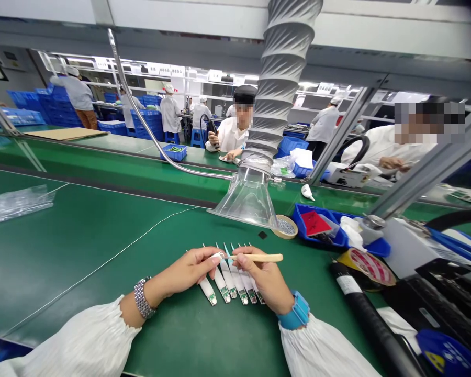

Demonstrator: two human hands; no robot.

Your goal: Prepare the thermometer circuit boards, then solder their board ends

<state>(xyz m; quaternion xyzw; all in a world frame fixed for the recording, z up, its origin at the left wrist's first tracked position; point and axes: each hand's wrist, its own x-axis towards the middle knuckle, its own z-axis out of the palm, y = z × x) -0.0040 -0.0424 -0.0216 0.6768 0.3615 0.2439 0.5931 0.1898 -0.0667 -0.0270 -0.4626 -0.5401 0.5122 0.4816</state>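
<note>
While the L hand is pinching a small white piece btwn thumb & fingers, the R hand is gripping a pale-handled tool, fingers closed round it & tip pointing L at the piece. Can't tell if tip & piece are touching; fingers are partly hiding the spot. Both hands are hovering over a fanned row of white sticks, which are lying on the green table w/ their green-patched ends facing the near edge. Step in hand: prob. fine tool work on that one piece. Next move is likely calling for a steady L pinch & small, light R strokes, w/o slipping or knocking the row. Just beyond, a clear hood is hanging low.
</note>
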